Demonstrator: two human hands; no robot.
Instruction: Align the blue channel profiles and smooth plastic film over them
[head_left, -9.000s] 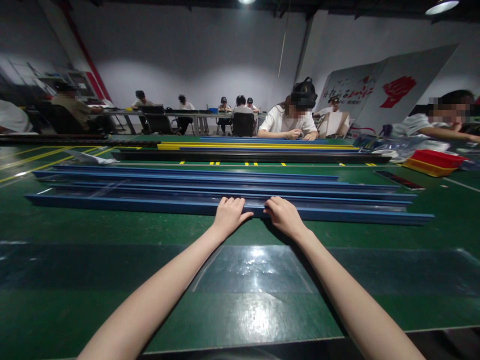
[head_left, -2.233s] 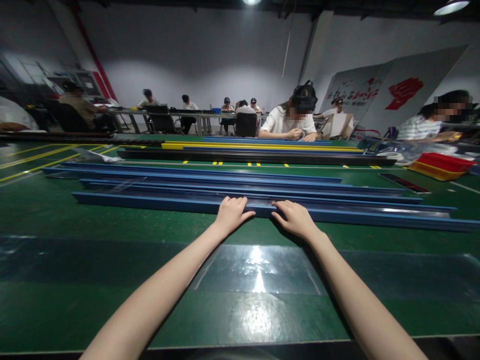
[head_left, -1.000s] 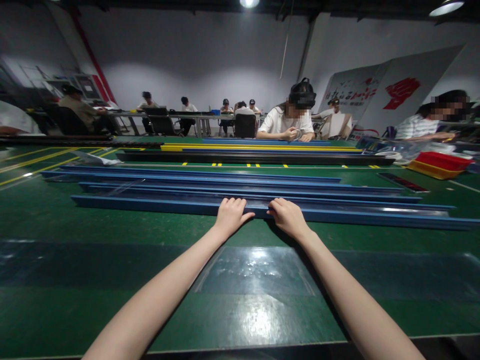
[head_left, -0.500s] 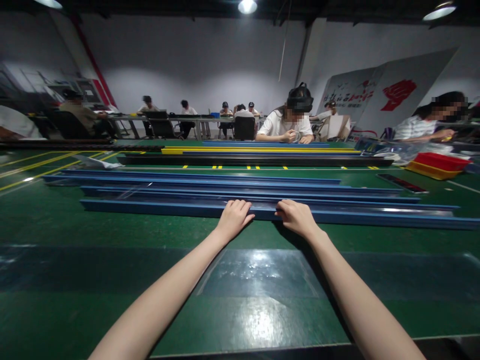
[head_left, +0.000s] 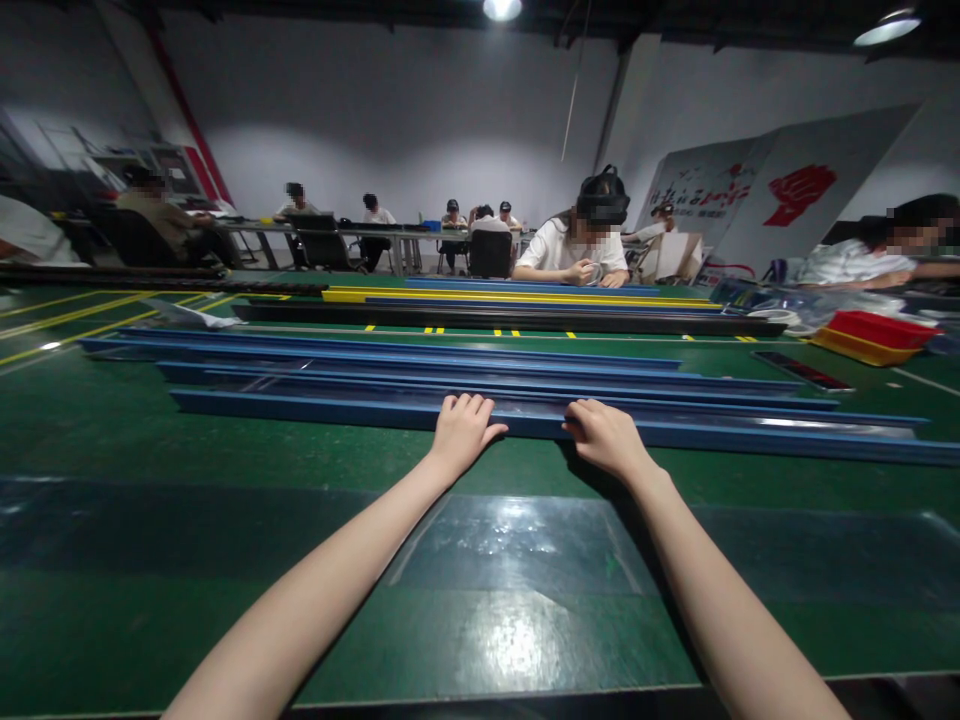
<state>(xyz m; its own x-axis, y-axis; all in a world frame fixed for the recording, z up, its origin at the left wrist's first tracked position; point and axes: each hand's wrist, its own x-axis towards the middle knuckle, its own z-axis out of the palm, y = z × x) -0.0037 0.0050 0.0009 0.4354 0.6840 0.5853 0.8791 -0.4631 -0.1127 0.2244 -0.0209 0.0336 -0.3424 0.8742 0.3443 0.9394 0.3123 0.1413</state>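
So yeah, our left hand [head_left: 463, 432] and right hand [head_left: 606, 437] are pinching the near edge of the closest blue channel [head_left: 531, 427] on the desk [head_left: 247, 456].

One left hand [head_left: 460, 432], one right hand [head_left: 607, 437], three blue rails [head_left: 337, 411]: one at the fingertips, two just beyond. Right of the fingers: one phone [head_left: 802, 371], one red bin [head_left: 885, 328], one yellow bin [head_left: 855, 348].

A pale wall [head_left: 375, 120] is spanning the back, lamps [head_left: 502, 9] are glowing overhead, chairs [head_left: 491, 255] are standing by a desk [head_left: 409, 231], and a panel [head_left: 757, 170] is rising at right.
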